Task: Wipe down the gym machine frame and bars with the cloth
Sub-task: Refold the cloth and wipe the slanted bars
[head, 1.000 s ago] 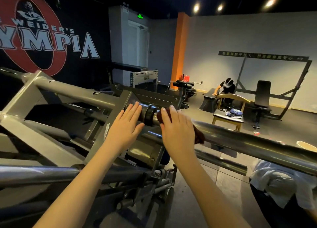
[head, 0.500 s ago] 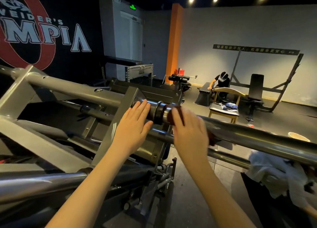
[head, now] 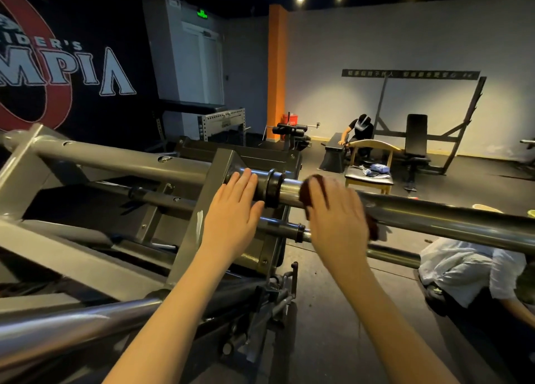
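Dim gym: black wall with a red-and-white logo [head: 86,71], orange pillar [head: 276,71] behind. Left hand [head: 231,210]: fingers [head: 246,181] straight and close together, lying flat on the thick end of the bar [head: 434,218], between the grey frame [head: 115,161] and the black collar [head: 272,187]; holds nothing. Right hand [head: 335,218] is blurred: fingers curved over the bar just right of the collar, clamping the dark red cloth [head: 307,192] against the steel. Cloth shows past the fingertips and under the heel of the hand.
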A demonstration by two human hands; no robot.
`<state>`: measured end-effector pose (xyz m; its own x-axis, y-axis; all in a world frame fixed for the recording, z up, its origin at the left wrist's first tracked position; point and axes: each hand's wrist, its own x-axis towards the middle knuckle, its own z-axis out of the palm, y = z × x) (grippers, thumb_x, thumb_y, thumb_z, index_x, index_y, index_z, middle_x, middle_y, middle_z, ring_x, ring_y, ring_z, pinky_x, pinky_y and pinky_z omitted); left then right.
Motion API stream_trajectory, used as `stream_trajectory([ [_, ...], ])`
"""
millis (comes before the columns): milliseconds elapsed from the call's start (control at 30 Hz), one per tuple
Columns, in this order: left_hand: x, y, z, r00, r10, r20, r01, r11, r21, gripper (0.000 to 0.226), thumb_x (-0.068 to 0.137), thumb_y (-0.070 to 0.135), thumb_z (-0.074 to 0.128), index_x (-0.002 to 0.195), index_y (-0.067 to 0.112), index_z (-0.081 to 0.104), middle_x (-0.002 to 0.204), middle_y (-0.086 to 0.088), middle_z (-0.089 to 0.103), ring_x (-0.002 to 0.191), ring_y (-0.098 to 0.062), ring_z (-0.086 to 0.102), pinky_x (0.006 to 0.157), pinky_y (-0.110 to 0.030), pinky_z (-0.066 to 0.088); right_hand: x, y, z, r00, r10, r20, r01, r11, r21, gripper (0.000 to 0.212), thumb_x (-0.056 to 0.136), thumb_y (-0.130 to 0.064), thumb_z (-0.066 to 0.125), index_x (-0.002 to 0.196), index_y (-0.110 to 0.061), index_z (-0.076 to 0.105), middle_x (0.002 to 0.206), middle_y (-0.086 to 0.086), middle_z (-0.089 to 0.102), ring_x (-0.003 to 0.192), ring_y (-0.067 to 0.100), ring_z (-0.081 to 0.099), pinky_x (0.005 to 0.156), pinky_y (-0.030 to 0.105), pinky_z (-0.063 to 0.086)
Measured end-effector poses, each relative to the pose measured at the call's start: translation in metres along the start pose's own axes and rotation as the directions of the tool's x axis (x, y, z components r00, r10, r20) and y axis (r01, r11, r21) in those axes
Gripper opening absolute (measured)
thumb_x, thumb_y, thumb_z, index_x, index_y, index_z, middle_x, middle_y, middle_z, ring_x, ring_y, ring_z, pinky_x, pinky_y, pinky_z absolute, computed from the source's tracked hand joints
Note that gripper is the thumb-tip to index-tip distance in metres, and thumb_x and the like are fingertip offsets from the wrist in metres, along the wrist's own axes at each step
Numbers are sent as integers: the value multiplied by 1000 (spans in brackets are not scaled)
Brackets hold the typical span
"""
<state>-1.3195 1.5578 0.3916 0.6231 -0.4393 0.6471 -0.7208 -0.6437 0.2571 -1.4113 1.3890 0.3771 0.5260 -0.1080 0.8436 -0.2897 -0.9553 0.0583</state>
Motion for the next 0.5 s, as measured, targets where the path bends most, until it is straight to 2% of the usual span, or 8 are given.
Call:
stream_trajectory([
  [67, -1, 0, 0, 1000, 3, -8, -3, 1000, -8, 55, 103, 31, 39, 153, 16, 22, 162, -1, 17, 150, -16, 8, 116, -26, -4, -19, 18, -4, 996, 32, -87, -37, 998, -50, 59, 81, -17, 72, 134, -2, 50, 136, 24, 52, 126, 39, 49, 109, 48, 29],
  [133, -2, 1, 0, 1000, -3, -10, 3, 1000, -14, 54, 103, 30, 39, 153, 16, 23, 161, -1, 19, 150, -17, 9, 116, -27, -3, -18, 10, -1, 990, 98, -98, -104, 993, -55, 58, 82, -15, 69, 134, -1, 49, 138, 25, 50, 129, 40, 47, 110, 48, 27],
  [233, -1, 3, -1, 1000, -18, -12, 18, 999, -26, 54, 103, 30, 40, 153, 16, 24, 161, -1, 19, 150, -17, 10, 116, -27, -3, 15, -29, 9, 992, 121, -39, -121, 993, 7, 52, 84, -20, 64, 131, -3, 52, 136, 22, 52, 129, 36, 47, 112, 45, 27],
  [333, 0, 3, -1, 1000, -27, -12, 26, 999, -33, 54, 103, 30, 39, 153, 17, 24, 161, -1, 19, 149, -15, 9, 115, -26, -3, 32, -46, 14, 998, 61, 31, -62, 997, 39, 50, 83, -25, 69, 127, -3, 58, 130, 20, 58, 124, 35, 53, 108, 46, 35],
  [400, 0, 2, -1, 999, -40, -16, 39, 998, -43, 53, 103, 30, 39, 153, 18, 24, 161, 0, 18, 149, -14, 8, 115, -26, -4, 21, -30, 9, 999, 24, 44, -26, 999, 41, 55, 80, -24, 73, 128, -4, 56, 131, 20, 57, 122, 35, 53, 107, 46, 35],
  [500, 0, 3, 0, 998, -52, -23, 51, 997, -51, 53, 103, 31, 38, 153, 18, 24, 161, 1, 19, 149, -14, 8, 114, -25, -5, -13, 10, -3, 998, 48, -46, -48, 999, -2, 56, 83, -18, 67, 134, -3, 50, 137, 21, 52, 127, 38, 48, 110, 48, 30],
])
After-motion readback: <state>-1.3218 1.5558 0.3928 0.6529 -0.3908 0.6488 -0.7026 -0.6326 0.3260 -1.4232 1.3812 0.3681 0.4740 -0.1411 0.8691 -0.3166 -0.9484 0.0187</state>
